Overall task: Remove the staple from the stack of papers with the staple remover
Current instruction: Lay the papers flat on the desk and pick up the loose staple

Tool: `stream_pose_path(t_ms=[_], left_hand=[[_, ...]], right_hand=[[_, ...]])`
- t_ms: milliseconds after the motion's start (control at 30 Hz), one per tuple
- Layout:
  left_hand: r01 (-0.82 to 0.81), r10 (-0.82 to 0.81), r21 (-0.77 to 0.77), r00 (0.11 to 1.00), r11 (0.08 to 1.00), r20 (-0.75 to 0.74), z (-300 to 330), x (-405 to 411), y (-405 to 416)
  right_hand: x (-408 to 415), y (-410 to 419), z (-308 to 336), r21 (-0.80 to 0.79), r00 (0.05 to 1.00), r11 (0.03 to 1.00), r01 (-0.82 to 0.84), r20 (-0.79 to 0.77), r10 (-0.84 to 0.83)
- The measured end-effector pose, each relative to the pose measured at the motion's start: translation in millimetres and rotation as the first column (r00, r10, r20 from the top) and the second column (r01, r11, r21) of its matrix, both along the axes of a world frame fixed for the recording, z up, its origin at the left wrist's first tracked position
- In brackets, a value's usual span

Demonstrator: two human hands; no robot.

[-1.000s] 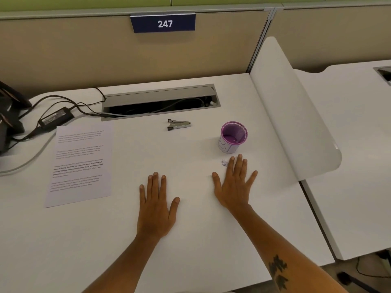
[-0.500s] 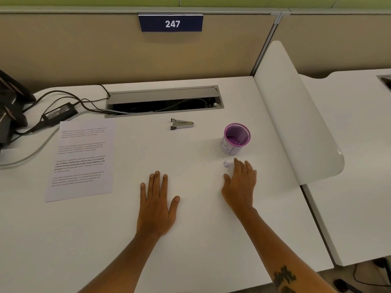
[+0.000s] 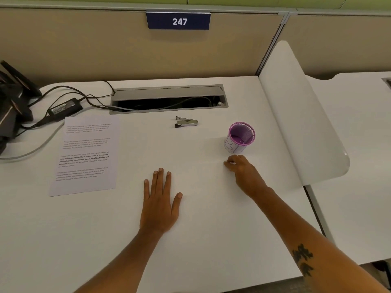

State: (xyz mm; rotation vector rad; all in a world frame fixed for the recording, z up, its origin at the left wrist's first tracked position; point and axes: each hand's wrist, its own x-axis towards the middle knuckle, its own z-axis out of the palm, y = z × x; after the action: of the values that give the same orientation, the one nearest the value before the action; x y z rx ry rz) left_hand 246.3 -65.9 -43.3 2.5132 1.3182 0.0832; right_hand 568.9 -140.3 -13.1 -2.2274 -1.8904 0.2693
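Note:
The stack of papers (image 3: 86,155), printed with text, lies flat on the white desk (image 3: 201,229) at the left. A small metal staple remover (image 3: 186,122) rests at the back middle, apart from both hands. My left hand (image 3: 159,201) lies flat on the desk, palm down, fingers spread, holding nothing. My right hand (image 3: 243,172) is curled just in front of a purple mesh cup (image 3: 241,137), its fingertips pinched on a small pale object (image 3: 232,163) on the desk surface. What that object is cannot be made out.
An open cable tray (image 3: 169,100) runs along the back of the desk. A power adapter (image 3: 65,107) with cables and dark equipment (image 3: 12,102) sit at the far left. A white curved divider (image 3: 302,115) stands to the right, with another desk beyond it.
My right hand has slid forward from lying flat and its fingers have curled shut over the small pale object by the cup. My left hand has stayed flat.

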Motion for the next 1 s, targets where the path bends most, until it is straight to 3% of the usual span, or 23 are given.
stream_pose_path(t_ms=[100, 300, 533, 633, 700, 767, 833, 933, 1000], left_hand=[[0.001, -0.001, 0.001, 1.000, 1.000, 0.000, -0.1, -0.3, -0.3], [-0.002, 0.002, 0.002, 1.000, 1.000, -0.002, -0.5, -0.2, 0.0], [-0.007, 0.007, -0.001, 1.000, 1.000, 0.001, -0.8, 0.2, 0.4], [-0.007, 0.007, 0.001, 1.000, 1.000, 0.001, -1.0, -0.2, 0.0], [-0.006, 0.006, 0.004, 1.000, 1.000, -0.003, -1.4, -0.3, 0.2], [-0.008, 0.008, 0.004, 1.000, 1.000, 0.009, -2.0, -0.1, 0.5], [-0.009, 0.009, 0.004, 1.000, 1.000, 0.011, -2.0, -0.1, 0.5], [-0.009, 0.009, 0.007, 1.000, 1.000, 0.007, -1.5, -0.3, 0.5], [-0.008, 0.008, 0.007, 1.000, 1.000, 0.008, -1.3, -0.2, 0.4]], right_hand=[[1.0, 3.1, 4.9, -0.018, 0.999, 1.000, 0.023, -0.033, -0.024], [-5.2, 1.4, -1.3, 0.043, 0.993, 0.999, -0.032, 0.111, 0.027], [-22.1, -5.1, -8.0, 0.138, 0.990, 0.990, 0.014, 0.135, -0.033], [-23.0, -2.2, -10.9, 0.149, 0.991, 0.982, 0.120, 0.041, -0.128], [-23.2, 1.2, -8.1, 0.168, 0.938, 0.927, 0.336, -0.145, -0.314], [-21.8, 3.7, 1.0, 0.131, 0.760, 0.785, 0.606, -0.385, -0.523], [-17.1, 3.9, 11.3, -0.027, 0.459, 0.602, 0.798, -0.620, -0.636], [-4.8, 0.0, 26.1, -0.312, -0.029, 0.447, 0.838, -0.845, -0.534], [5.5, -2.2, 37.8, -0.418, -0.211, 0.428, 0.801, -0.867, -0.452]])
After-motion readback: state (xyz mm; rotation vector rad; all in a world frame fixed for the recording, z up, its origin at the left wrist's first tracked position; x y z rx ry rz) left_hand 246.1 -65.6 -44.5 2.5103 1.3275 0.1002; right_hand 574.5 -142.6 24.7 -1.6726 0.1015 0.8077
